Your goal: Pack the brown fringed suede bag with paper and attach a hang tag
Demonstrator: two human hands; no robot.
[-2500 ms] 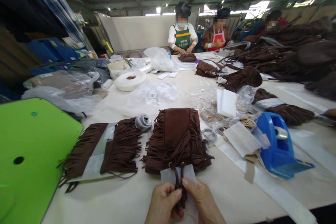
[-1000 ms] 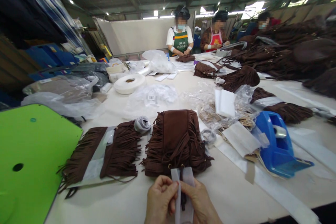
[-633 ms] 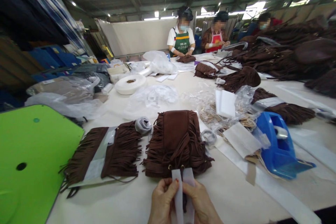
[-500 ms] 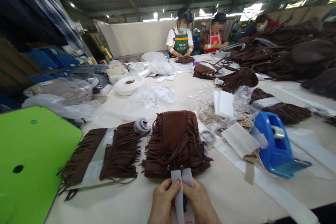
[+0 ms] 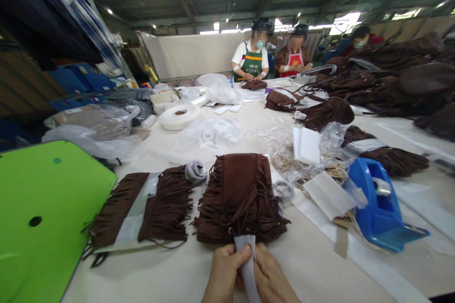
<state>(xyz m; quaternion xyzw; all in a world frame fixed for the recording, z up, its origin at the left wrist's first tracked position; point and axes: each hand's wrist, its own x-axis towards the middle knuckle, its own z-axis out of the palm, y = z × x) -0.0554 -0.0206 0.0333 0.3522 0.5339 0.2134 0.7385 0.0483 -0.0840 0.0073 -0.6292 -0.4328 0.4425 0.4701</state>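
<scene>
Still head view only. Pinching white paper strip (image 5: 248, 258) between left hand (image 5: 224, 274) and right hand (image 5: 273, 278), thumbs pressed together, both clamped on it. Folded into one narrow band now vs two open flaps 0.5 s ago; dark cords seen 2.5 s ago no longer showing. Touching near edge of fringed brown bag (image 5: 240, 194), flat on table (image 5: 170, 270). Same layout as before for fringe panel (image 5: 165, 203), blue tape dispenser (image 5: 377, 213), green board (image 5: 53, 218).
</scene>
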